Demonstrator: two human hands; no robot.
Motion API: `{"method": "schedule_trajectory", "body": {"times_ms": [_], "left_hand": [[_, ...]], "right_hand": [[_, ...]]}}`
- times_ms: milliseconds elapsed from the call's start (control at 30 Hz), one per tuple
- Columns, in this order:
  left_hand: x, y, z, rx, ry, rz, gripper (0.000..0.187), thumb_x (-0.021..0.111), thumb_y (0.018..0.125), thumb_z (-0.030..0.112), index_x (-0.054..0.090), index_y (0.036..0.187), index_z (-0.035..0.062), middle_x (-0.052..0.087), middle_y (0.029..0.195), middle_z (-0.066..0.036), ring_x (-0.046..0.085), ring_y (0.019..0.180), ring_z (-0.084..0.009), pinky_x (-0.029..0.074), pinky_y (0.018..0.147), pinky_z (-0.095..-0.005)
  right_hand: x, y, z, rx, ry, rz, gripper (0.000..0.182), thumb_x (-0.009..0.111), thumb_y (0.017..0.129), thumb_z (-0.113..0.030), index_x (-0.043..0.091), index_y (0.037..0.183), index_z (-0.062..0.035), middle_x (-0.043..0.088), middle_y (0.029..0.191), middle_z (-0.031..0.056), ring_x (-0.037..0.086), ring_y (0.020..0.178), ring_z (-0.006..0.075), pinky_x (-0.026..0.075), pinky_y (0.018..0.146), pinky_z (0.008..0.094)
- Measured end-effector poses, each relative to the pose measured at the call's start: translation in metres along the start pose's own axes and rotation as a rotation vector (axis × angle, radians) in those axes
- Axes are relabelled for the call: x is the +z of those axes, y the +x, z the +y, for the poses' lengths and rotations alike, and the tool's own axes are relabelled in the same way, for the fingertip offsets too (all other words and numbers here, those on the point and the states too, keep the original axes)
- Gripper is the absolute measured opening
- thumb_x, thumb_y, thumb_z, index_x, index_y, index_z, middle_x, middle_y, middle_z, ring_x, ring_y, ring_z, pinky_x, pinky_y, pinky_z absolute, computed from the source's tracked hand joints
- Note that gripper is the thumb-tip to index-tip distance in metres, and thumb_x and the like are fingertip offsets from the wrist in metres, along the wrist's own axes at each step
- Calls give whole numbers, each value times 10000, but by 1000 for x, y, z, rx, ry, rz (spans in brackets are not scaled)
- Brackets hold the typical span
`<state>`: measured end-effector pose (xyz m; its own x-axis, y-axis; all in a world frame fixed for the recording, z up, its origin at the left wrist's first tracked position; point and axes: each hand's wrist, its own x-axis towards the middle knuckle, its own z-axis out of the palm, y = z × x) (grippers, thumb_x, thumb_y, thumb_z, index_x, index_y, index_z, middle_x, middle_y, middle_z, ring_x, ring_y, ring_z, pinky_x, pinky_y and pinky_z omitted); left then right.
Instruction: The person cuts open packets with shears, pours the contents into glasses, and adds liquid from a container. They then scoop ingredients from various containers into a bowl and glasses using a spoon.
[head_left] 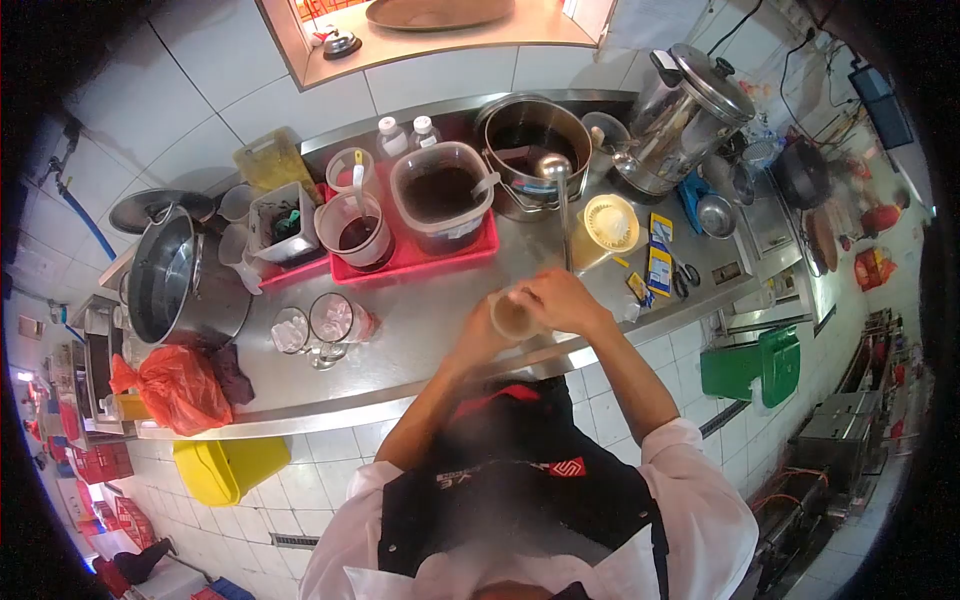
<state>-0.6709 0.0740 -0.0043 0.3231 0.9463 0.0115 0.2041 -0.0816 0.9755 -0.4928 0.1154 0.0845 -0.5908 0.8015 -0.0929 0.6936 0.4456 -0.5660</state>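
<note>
At the counter's front edge, my left hand is wrapped round a small cup with something brownish in it. Over the cup's rim is my right hand, its fingers pressed together; what they hold, if anything, is too small to name. Two glasses of ice stand to the left, one a mug, the other a glass. Behind my hands, a ladle hangs from the rim of a pot of dark liquid. A yellow citrus juicer sits to the right.
A red tray bears tubs of dark liquid. On the left are a large steel pot and a red plastic bag. Scissors and a yellow-blue packet lie at right, with a steel urn behind.
</note>
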Motion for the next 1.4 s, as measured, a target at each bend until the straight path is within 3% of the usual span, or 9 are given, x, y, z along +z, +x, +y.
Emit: {"method": "schedule_trajectory", "body": {"times_ms": [267,367,433,567,633,767,833,967,1400], "left_hand": [[0,0,8,0,-28,-17,748,888,626,201,547,1276,60,646,1192,-125,627,1105,-266,490,943,-381],[-1,-2,17,101,-50,30,482,807,727,164,627,1159,49,690,1051,-110,664,930,-235,504,846,-357],[-2,2,9,26,-12,-53,750,893,625,207,548,1275,62,635,1209,-132,628,1100,-270,490,943,-384],[0,-1,11,-40,-88,-17,767,899,625,221,539,1285,65,636,1202,-140,621,1117,-274,488,950,-388],[1,-1,20,107,22,61,445,799,727,157,643,1129,47,694,1051,-108,671,940,-229,511,832,-366],[1,-2,18,123,32,70,448,801,724,161,642,1128,51,694,1048,-109,675,941,-242,511,837,-373],[1,1,3,-105,-17,-21,806,906,619,232,522,1309,71,635,1223,-136,616,1139,-275,490,960,-378],[-1,4,3,-40,9,-83,799,906,618,234,525,1301,70,632,1229,-138,616,1136,-276,490,962,-380],[1,-4,26,93,-25,46,490,802,702,138,625,1151,54,686,1038,-78,649,963,-192,495,856,-347]], "right_hand": [[6,-1,7,-7,-18,1,318,550,936,-341,721,919,-73,673,884,215,632,869,402,492,802,498],[6,-1,5,-70,-6,126,322,547,938,-351,727,936,-84,682,909,207,640,866,403,500,795,492],[7,0,9,-107,25,-95,324,543,941,-366,731,968,-103,690,950,198,647,882,401,510,787,480],[7,2,11,18,-109,2,322,549,940,-374,730,994,-113,694,985,193,651,914,393,508,818,469],[15,3,9,-201,33,61,339,535,946,-384,727,986,-108,686,955,212,646,926,394,496,846,478],[5,2,4,-42,-29,-98,363,509,957,-396,726,964,-105,676,931,226,638,931,402,481,867,493],[8,6,9,-68,-89,65,377,497,962,-401,724,936,-101,670,905,226,628,912,415,473,866,508],[22,9,16,-206,-32,-4,349,519,951,-383,727,922,-104,678,891,206,629,878,408,479,841,506],[11,3,7,-102,-101,45,372,497,945,-405,733,934,-117,697,902,149,636,872,386,474,817,519]]}}
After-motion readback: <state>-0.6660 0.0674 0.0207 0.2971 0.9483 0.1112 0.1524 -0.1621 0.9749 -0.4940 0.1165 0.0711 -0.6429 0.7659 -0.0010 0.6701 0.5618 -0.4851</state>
